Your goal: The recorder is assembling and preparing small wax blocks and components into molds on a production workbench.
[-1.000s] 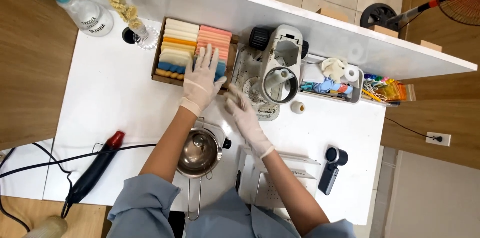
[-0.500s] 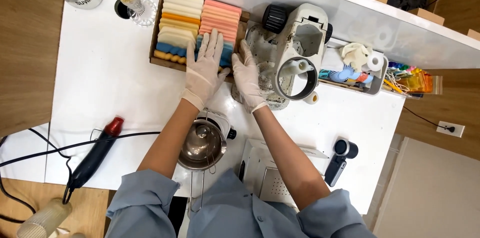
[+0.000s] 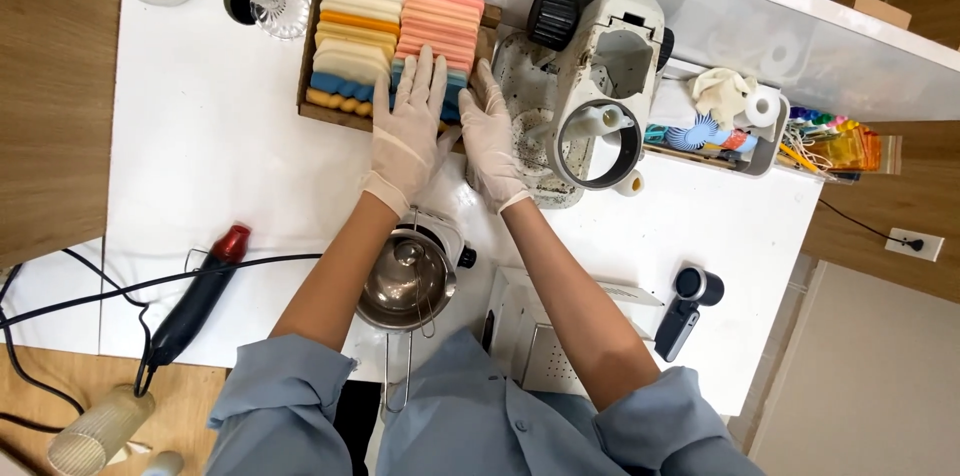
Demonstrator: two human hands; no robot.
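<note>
**Both gloved hands rest on the tray of coloured bars**

A wooden tray [image 3: 318,112] sits at the far middle of the white bench [image 3: 200,166], packed with 2 rows of bars [image 3: 350,31] standing on edge: cream, yellow and orange, then blue on one side, pink on the other. The left hand [image 3: 408,126], in a pale glove, lies flat on the near end of the bars, fingers spread wide and gripping nothing. The right hand [image 3: 493,136], also gloved, lies just beside it at the tray's right edge, fingers straight and together, its grip likewise empty.

Right of the tray stands a white machine [image 3: 600,86] with a round opening. Near the person's body sits a small steel pot [image 3: 405,281]. A red-tipped heat gun [image 3: 200,296] lies to the left.
</note>
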